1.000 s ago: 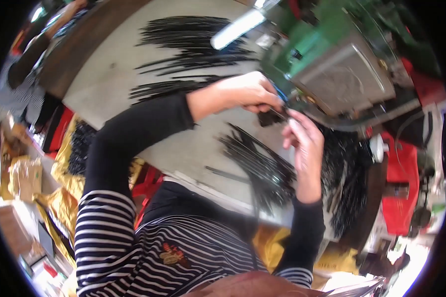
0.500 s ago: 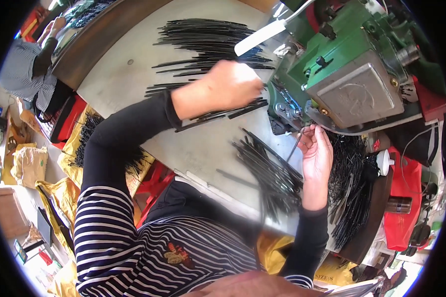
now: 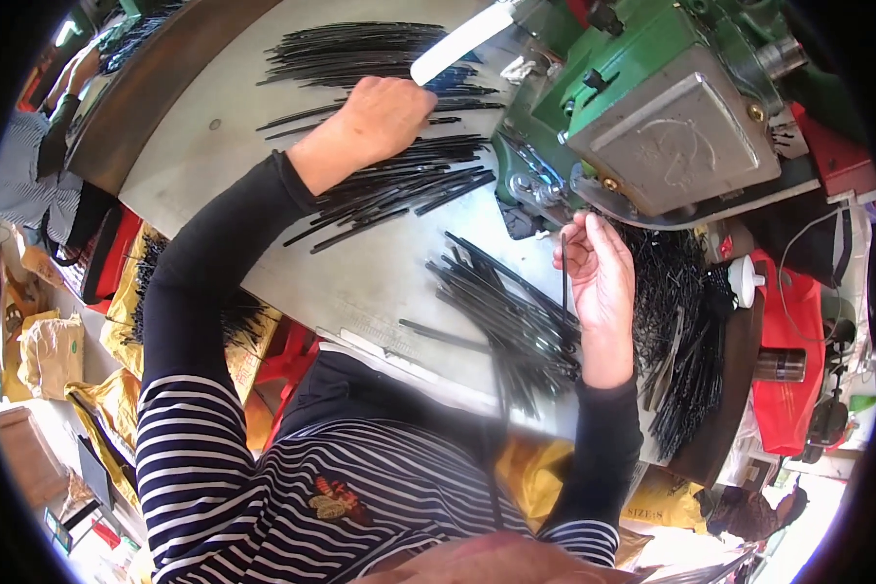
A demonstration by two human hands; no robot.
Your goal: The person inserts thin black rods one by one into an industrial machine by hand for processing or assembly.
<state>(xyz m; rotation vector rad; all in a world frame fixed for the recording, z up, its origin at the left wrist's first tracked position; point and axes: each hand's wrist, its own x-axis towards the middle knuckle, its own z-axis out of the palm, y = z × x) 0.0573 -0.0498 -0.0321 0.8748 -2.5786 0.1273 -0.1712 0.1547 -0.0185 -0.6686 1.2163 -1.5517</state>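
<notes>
My right hand (image 3: 602, 282) is at the front of a green machine (image 3: 618, 92), thumb and fingers pinching one thin dark rod (image 3: 565, 277). The rod points toward me, its far end close to the machine's small metal mechanism (image 3: 535, 190). My left hand (image 3: 365, 127) is curled over the table among long black rods (image 3: 360, 54) laid in rough rows. Its back faces up, so what the fingers hold, if anything, is hidden. Between my body and the machine lies a loose, crossing pile of black rods (image 3: 506, 321).
A white bar-shaped lamp (image 3: 462, 44) hangs over the far rods. Right of my right hand, a dense heap of black pieces (image 3: 686, 341) reaches the table edge. Yellow sacks (image 3: 117, 404) stand at left. Another person's striped sleeve (image 3: 19, 165) shows far left.
My left hand has drawn back leftward from the machine's side. The rod in my right hand has swung from slanting to nearly straight toward me. The whole view has shifted slightly.
</notes>
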